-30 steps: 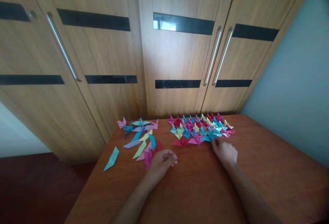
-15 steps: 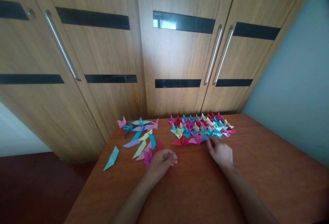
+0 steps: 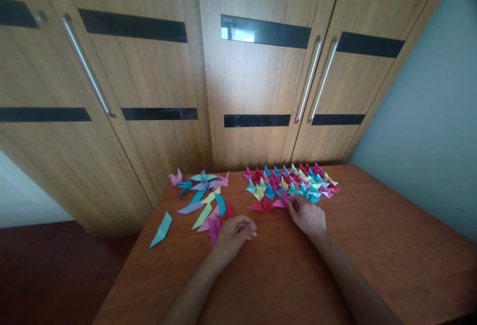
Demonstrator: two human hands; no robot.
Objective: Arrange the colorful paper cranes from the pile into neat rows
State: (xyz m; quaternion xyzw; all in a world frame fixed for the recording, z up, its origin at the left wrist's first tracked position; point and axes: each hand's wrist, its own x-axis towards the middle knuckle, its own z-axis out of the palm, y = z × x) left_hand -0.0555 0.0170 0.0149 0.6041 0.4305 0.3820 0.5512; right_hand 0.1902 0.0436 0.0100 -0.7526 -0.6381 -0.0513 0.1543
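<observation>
Rows of folded paper cranes (image 3: 275,181) in many colours sit close together at the back right of the table. At their front edge, my right hand (image 3: 307,214) has its thumb and fingertips closed at the right side of a magenta paper crane (image 3: 281,203), partly covering it. A red paper crane (image 3: 265,204) lies just left of that one. My left hand (image 3: 234,238) rests on the table with fingers loosely curled and the thumb apart; nothing shows in it. Beside it lies a magenta folded paper piece (image 3: 213,226), partly hidden by the hand.
On the left lie several flat folded papers, among them a mint one (image 3: 161,229) and a lavender one (image 3: 190,208). Behind them stand a pink crane (image 3: 176,178) and a blue crane (image 3: 185,186). A wooden wardrobe (image 3: 253,86) rises behind the wooden table (image 3: 276,275).
My right hand has moved left along the front row, from the blue cranes to the magenta crane. My left hand stays in place.
</observation>
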